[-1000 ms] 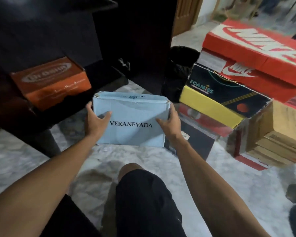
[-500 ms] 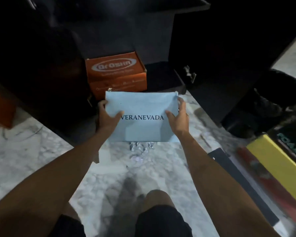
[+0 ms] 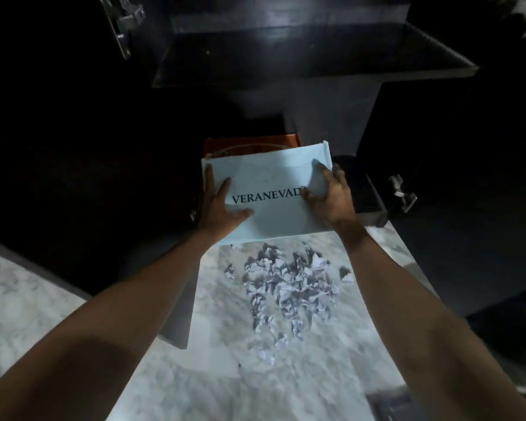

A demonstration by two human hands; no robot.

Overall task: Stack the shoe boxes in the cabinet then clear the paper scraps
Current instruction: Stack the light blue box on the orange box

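A pale blue shoe box (image 3: 274,174) printed VERANEVADA is held at the mouth of the dark cabinet (image 3: 313,65). My left hand (image 3: 222,208) grips its left side, thumb on the lid. My right hand (image 3: 331,197) grips its right side, fingers spread over the lid. Behind and under the box's far edge shows the top of an orange shoe box (image 3: 252,144) on the cabinet's bottom shelf. A heap of crumpled white paper scraps (image 3: 289,287) lies on the marble floor just below the box.
An upper cabinet shelf (image 3: 316,62) juts out above the boxes. Open dark doors with metal hinges (image 3: 403,192) flank the opening on both sides. The marble floor (image 3: 225,375) spreads out below. A dark flat object (image 3: 392,405) lies at the bottom right.
The view has turned from the shoe box pile towards the cabinet. Both hands have carried the blue box forward over the orange box. The paper scraps have come into view.
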